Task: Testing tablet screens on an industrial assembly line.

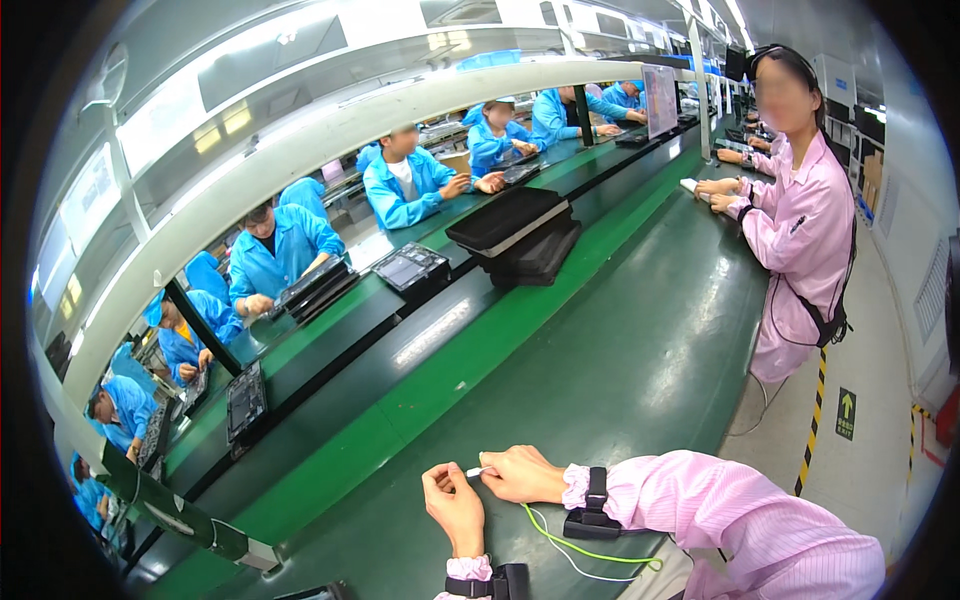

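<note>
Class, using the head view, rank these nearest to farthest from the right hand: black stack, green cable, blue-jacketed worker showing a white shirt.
1. Green cable: just below the right hand.
2. Black stack: ahead, mid-bench.
3. Blue-jacketed worker: ahead-left, far side.

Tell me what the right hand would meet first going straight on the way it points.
Past the small white piece it appears to touch, the right hand would likely meet the left hand first; depth is unclear.

Ahead of the right hand (522, 475), the green bench (600, 380) leaves passage until the stacked black trays (520, 238) block it.
</note>
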A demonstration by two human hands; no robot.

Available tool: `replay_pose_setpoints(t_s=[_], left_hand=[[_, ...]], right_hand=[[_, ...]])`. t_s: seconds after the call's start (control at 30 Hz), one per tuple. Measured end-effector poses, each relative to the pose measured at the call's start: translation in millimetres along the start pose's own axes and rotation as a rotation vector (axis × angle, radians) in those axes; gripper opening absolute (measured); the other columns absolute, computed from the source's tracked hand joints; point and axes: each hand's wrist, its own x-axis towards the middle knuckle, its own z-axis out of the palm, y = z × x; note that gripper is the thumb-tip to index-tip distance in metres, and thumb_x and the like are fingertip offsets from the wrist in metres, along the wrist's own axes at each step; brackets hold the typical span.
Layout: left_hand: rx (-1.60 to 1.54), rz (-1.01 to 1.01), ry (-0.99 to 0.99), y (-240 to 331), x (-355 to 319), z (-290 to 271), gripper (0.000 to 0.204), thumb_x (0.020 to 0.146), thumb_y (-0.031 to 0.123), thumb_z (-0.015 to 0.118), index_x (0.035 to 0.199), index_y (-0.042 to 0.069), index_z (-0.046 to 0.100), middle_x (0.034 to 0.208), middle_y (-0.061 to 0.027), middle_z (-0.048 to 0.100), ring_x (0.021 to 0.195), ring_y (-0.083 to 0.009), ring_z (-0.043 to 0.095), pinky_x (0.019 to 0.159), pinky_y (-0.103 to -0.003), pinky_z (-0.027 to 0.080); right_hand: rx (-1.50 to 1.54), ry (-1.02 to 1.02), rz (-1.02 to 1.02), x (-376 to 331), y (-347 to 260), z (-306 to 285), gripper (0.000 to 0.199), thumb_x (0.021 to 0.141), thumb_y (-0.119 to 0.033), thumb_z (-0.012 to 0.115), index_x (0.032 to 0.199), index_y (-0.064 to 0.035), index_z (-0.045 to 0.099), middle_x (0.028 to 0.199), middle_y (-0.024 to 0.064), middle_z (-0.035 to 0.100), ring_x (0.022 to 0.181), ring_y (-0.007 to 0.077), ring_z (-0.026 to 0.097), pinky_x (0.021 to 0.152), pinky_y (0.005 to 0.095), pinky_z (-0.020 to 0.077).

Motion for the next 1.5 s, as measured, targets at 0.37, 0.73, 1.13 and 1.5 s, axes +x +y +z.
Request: replay_pose_setpoints(t_s=[0.37,0.73,1.13,1.5], left_hand=[[-0.051,-0.005,0.001,-5,-1,2,0.013,0.087,0.011,0.057,0.087,-0.002,0.054,0.076,-0.0089,0.061,0.068,-0.0135,0.059,0.063,-0.027,0.048],[0.008,-0.003,-0.002,-12,2,-1,0.015,0.086,0.012,0.059,0.088,-0.003,0.055,0.079,-0.0115,0.064,0.071,-0.0163,0.063,0.065,-0.029,0.05],[0.007,0.007,0.006,-10,1,-2,0.015,0.085,0.013,0.06,0.088,-0.002,0.056,0.078,-0.0104,0.063,0.07,-0.0157,0.062,0.065,-0.028,0.05],[-0.009,0.021,0.009,-10,1,-3,0.015,0.085,0.012,0.061,0.087,-0.002,0.056,0.079,-0.0104,0.064,0.071,-0.0158,0.063,0.066,-0.028,0.05]], right_hand=[[-0.03,0.055,-0.026,0,5,5,0.015,0.077,-0.018,0.053,0.073,-0.0029,0.055,0.059,0.0208,0.058,0.058,0.0402,0.058,0.056,0.0481,0.0457],[-0.039,0.067,-0.05,2,-2,6,0.015,0.076,-0.017,0.054,0.069,-0.0038,0.055,0.055,0.0177,0.056,0.054,0.0375,0.057,0.053,0.0463,0.0443],[-0.001,0.106,-0.08,1,1,7,0.015,0.074,-0.014,0.054,0.066,-0.0028,0.049,0.05,0.016,0.051,0.048,0.0364,0.053,0.048,0.0444,0.0403],[-0.028,0.046,-0.034,1,-2,5,0.016,0.075,-0.017,0.054,0.068,-0.0029,0.055,0.055,0.0185,0.056,0.055,0.0381,0.057,0.054,0.0472,0.0442]])
